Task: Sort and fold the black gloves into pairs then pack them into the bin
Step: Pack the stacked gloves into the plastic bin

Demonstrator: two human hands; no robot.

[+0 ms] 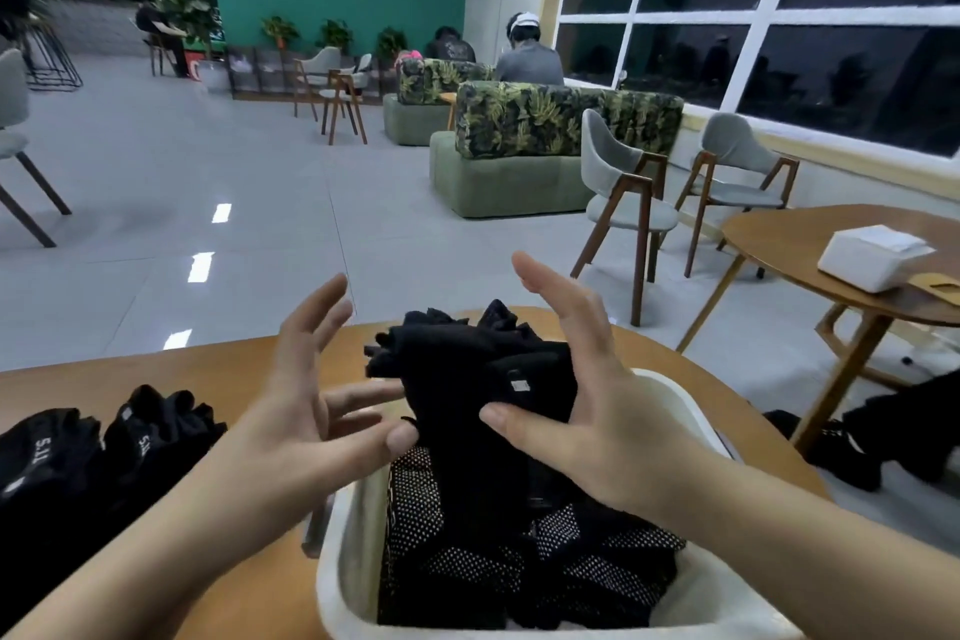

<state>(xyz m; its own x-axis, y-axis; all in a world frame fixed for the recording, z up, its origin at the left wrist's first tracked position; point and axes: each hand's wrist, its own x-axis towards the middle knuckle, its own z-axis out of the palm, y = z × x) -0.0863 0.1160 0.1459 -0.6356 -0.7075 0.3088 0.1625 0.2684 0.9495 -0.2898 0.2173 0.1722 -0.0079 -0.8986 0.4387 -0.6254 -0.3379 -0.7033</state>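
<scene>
Black folded glove pair (467, 369) stood upright above the white bin (343, 582), long axis vertical. Right hand (576, 395) pinched its right flank; left hand (311, 390), fingers spread, touched its left edge.

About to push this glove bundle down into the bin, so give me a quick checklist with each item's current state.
1. Glove bundle above the white bin: ok.
2. Right hand holds the bundle, thumb pressed on it: ok.
3. Left hand helping: not ok, fingers spread, only the tips touch it.
4. Room in the bin: cannot tell, dotted gloves already fill much of it.
5. Loose gloves left on the table: not ok, still unpacked.
</scene>
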